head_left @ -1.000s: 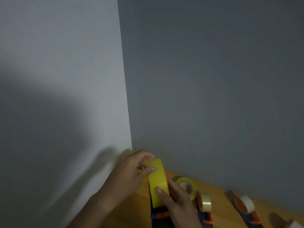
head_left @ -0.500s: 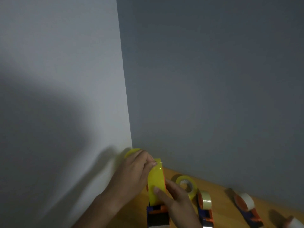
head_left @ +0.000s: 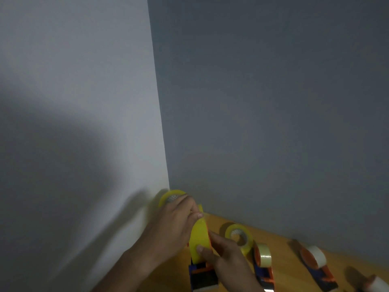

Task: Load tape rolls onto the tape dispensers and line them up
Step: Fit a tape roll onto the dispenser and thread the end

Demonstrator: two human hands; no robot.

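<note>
Near the wall corner, on the wooden bench (head_left: 280,245), the left hand (head_left: 170,226) pinches the loose end of the yellow tape roll (head_left: 200,241). This roll sits on a blue-and-orange plastic dispenser (head_left: 203,277); the right hand (head_left: 225,256) grips it, thumb pressing its face.

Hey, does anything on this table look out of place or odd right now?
Two yellow rolls sit loose: one in the wall corner behind the left hand, one standing on the wooden table beside the loaded dispensers. Neither is on a dispenser. The hands work a third yellow roll. Nothing looks damaged.
</note>
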